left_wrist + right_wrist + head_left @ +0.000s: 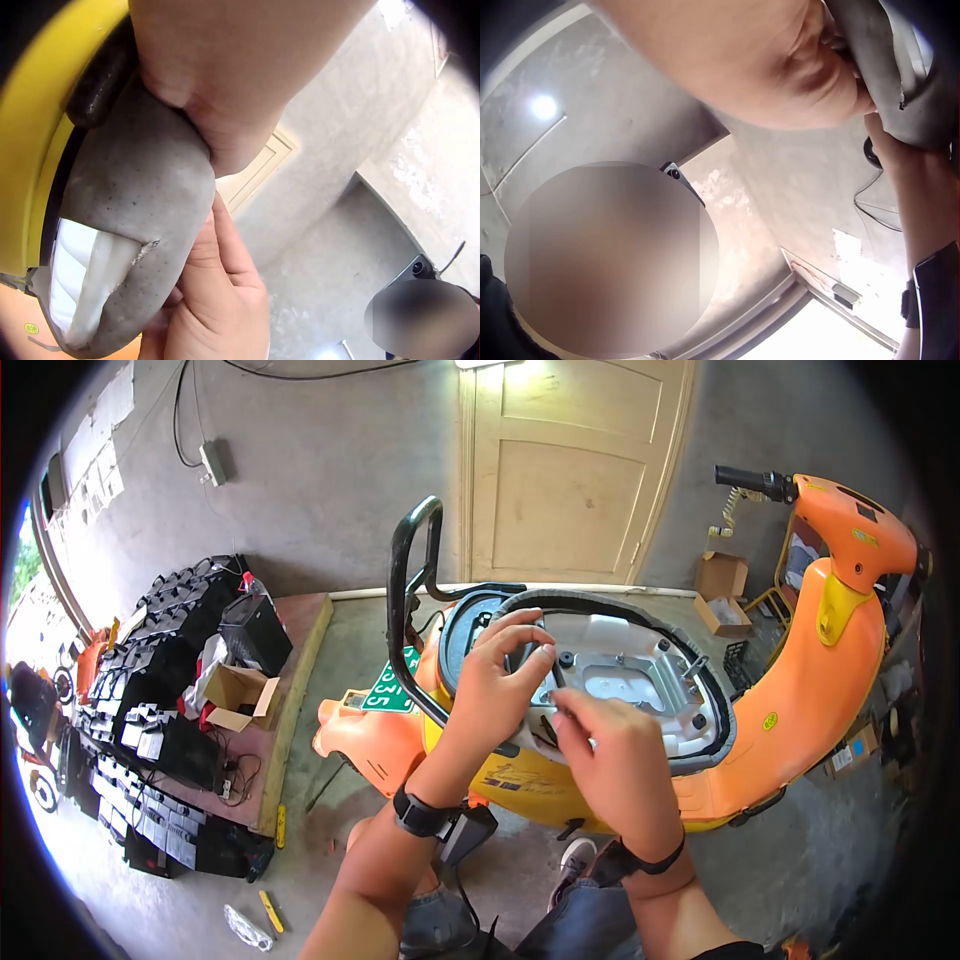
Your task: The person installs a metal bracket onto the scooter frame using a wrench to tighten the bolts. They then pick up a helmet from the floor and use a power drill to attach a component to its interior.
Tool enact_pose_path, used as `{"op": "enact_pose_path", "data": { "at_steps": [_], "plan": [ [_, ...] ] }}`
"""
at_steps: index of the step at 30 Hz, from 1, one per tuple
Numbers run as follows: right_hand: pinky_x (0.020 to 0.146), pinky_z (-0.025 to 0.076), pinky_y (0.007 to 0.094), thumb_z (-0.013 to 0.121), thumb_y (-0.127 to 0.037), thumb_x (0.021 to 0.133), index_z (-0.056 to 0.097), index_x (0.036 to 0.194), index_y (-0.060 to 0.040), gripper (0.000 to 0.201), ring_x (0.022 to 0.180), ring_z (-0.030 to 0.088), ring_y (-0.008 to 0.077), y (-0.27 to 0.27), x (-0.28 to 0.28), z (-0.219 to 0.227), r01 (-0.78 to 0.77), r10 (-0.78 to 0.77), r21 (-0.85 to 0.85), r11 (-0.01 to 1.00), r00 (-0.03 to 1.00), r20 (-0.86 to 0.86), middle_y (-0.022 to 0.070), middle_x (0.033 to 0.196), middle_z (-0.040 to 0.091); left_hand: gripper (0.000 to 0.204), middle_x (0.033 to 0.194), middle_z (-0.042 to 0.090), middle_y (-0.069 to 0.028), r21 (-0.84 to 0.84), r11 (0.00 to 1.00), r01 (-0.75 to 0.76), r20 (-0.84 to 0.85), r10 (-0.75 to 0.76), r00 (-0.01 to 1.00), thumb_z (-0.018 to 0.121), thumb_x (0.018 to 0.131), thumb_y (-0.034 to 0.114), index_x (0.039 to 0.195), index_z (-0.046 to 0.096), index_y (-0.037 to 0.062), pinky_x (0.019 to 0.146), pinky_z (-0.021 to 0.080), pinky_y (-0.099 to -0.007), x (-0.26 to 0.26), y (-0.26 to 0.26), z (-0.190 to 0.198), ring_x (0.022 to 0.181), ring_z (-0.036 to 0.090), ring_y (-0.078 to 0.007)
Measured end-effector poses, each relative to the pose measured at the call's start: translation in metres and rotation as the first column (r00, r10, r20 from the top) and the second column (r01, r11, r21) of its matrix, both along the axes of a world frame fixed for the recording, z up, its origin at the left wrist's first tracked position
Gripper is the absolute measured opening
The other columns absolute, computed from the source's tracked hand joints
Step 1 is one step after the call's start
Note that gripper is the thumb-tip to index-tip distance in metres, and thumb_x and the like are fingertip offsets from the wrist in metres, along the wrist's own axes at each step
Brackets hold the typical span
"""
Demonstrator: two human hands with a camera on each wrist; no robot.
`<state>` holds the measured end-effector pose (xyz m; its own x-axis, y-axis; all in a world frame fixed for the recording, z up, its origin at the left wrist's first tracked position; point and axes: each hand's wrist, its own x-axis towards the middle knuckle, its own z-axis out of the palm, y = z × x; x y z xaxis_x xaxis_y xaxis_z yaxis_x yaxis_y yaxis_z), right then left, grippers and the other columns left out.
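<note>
An oval scooter seat lies upside down on the orange and yellow scooter (850,650), its white plastic underside (600,635) facing up with a metal bracket (620,682) in the middle. Around its edge runs a grey seat cover (135,180). At the near rear part of the rim, my left hand (500,678) grips the cover with thumb and curved fingers. Just to its right, my right hand (620,755) pinches the cover's edge between thumb and fingers. In the right wrist view, several right fingertips are hidden behind the grey cover (874,60).
A black grab rail (400,560) rises left of the hands. Black batteries (165,650) stand in rows on the left, beside an open cardboard box (235,690). Yellow-handled tools (271,911) lie on the floor. A wooden door (570,500) is behind the scooter.
</note>
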<state>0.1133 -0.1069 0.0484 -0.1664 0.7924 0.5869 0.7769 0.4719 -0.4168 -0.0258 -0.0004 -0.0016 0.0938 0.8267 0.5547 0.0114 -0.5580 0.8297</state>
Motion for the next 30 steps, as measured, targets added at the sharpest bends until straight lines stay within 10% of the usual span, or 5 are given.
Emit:
{"op": "enact_pose_path", "data": {
  "at_steps": [8, 30],
  "plan": [
    [0.071, 0.054, 0.0396, 0.059, -0.011, 0.097, 0.07, 0.107, 0.0018, 0.019, 0.08, 0.071, 0.0358, 0.008, 0.044, 0.019, 0.121, -0.167, -0.195, 0.973, 0.956, -0.243, 0.0202, 0.09, 0.073, 0.019, 0.135, 0.064, -0.0143, 0.005, 1.0, -0.02, -0.031, 0.02, 0.999, 0.071, 0.09, 0.018, 0.103, 0.073, 0.0038, 0.108, 0.042, -0.0385, 0.0, 0.002, -0.001, 0.127, 0.057, -0.029],
    [0.082, 0.053, 0.0491, 0.052, -0.011, 0.101, 0.063, 0.115, 0.0042, 0.023, 0.094, 0.068, 0.0439, 0.037, 0.069, -0.011, 0.246, -0.259, -0.178, 0.953, 0.964, -0.053, 0.0275, 0.097, 0.071, 0.018, 0.138, 0.061, -0.0157, -0.078, 0.997, 0.028, 0.021, -0.027, 0.999, 0.07, 0.091, 0.014, 0.103, 0.073, 0.0012, 0.108, 0.041, -0.0369, 0.001, 0.001, 0.0, 0.128, 0.056, -0.0256]
  ]
}}
